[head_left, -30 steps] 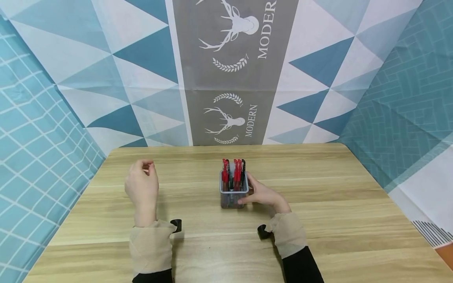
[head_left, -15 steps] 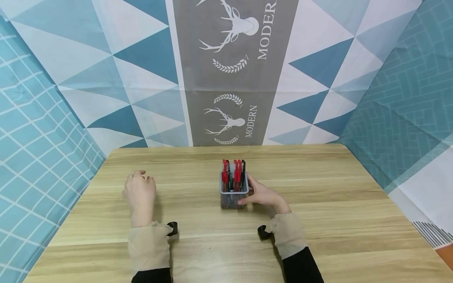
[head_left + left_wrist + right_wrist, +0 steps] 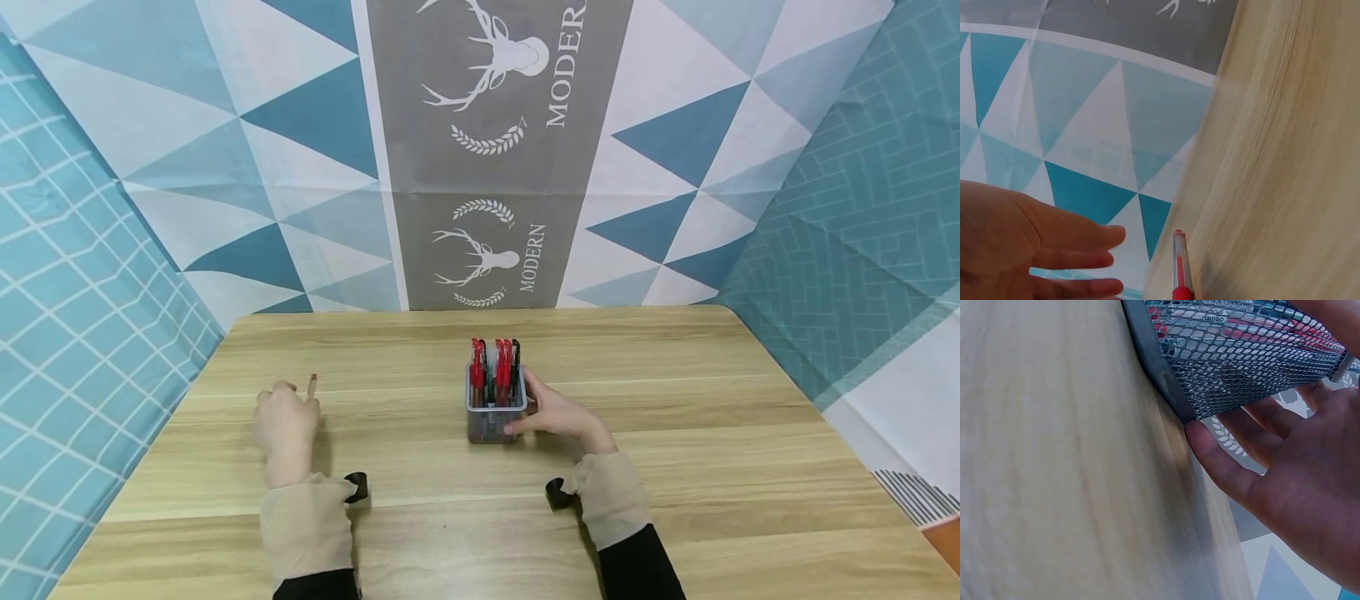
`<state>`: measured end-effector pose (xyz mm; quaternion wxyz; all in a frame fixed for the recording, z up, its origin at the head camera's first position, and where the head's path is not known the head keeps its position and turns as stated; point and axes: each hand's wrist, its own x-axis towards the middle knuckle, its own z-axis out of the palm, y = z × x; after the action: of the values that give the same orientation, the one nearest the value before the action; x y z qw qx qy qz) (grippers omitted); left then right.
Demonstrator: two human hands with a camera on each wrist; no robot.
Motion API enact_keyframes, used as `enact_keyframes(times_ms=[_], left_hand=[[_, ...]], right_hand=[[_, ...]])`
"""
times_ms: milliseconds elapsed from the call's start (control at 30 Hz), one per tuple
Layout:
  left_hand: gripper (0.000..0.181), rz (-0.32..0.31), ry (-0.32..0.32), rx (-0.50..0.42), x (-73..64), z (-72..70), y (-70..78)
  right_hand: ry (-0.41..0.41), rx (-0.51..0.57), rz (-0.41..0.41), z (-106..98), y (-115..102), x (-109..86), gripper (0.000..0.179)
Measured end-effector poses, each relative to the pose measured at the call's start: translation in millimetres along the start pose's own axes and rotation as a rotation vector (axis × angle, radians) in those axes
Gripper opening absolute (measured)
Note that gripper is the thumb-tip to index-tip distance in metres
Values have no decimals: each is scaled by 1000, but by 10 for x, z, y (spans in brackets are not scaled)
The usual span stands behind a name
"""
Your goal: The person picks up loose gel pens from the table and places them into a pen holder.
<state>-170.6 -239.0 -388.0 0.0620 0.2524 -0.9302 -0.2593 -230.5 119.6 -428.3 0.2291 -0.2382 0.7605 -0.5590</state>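
Observation:
At the left of the table, my left hand (image 3: 288, 425) is low over the wood with its fingers extended. A pen (image 3: 1180, 269) with a clear barrel and red inside shows apart from those fingers (image 3: 1079, 289) in the left wrist view. Its upper end also sticks out past the hand in the head view, the rest hidden. At mid-table, my right hand (image 3: 558, 410) grips the right side of a dark mesh pen holder (image 3: 1235, 369), thumb at the near side and fingers behind. Several red and black pens (image 3: 504, 371) stand upright in the holder.
A wooden table (image 3: 420, 533) carries everything. Behind it hangs a patterned cloth (image 3: 480, 158) with deer heads and triangles. Blue cloths line both sides. Black straps (image 3: 558, 493) stick out by the wrists.
My left hand has lowered and shifted slightly left, its curled fingers have straightened, and the pen has come into view. My right hand and the pen holder have stayed put.

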Motion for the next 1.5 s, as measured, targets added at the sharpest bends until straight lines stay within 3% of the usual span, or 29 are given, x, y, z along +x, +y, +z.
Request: enact_keyframes(times_ms=[200, 400, 667, 1133, 1267, 1500], left_hand=[[42, -15, -50, 13, 4, -11, -76], [28, -35, -102, 10, 1, -34, -147], [33, -103, -202, 34, -1, -25, -188], [25, -110, -284, 72, 8, -24, -227], [25, -93, -333, 75, -18, -56, -240], [28, -8, -445, 115, -44, -132, -221]], right_hand=[[-1, 7, -9, -1, 9, 0, 103], [4, 0, 2, -5, 2, -11, 104], [-1, -1, -6, 1, 3, -8, 105], [-1, 11, 28, -2, -12, 5, 106], [-2, 6, 20, 3, -7, 5, 105], [11, -9, 4, 7, -3, -8, 103]])
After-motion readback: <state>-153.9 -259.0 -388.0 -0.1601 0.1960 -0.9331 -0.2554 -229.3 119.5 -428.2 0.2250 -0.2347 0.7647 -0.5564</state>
